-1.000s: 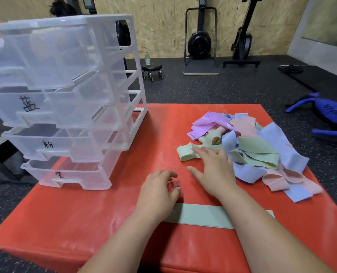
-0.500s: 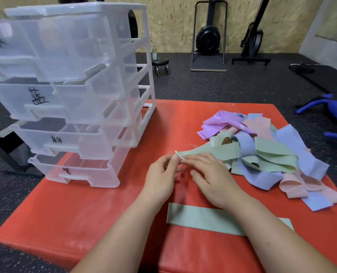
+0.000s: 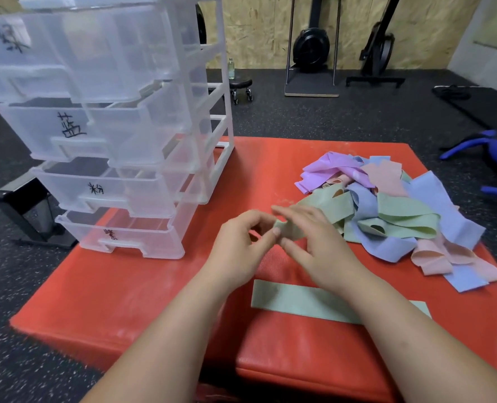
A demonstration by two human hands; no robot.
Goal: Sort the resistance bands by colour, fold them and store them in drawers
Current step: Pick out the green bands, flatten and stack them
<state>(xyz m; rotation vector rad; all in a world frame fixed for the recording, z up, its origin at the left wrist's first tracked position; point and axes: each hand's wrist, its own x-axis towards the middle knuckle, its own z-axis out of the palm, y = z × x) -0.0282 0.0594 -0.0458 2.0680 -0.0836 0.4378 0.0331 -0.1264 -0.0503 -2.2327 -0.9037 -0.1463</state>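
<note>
— Where's the green band [image 3: 318, 205]?

— One end is lifted off the red mat [image 3: 125, 301], pinched between the left hand [image 3: 241, 248] and the right hand [image 3: 317, 245]. The rest trails back into the pile of bands [image 3: 410, 216] just beyond.

— A firm hold?

— The left thumb and forefinger are closed on its tip. The right hand's fingers curl over it, though they're a bit blurred.

— And the second green band [image 3: 293, 301]?

— Flat on the mat near the front edge, partly under the right forearm.

— The drawer unit [image 3: 110, 141]?

— On the mat's left side, well apart from the hands. Its clear drawers hang partly out, with handwritten marks on their fronts.
</note>
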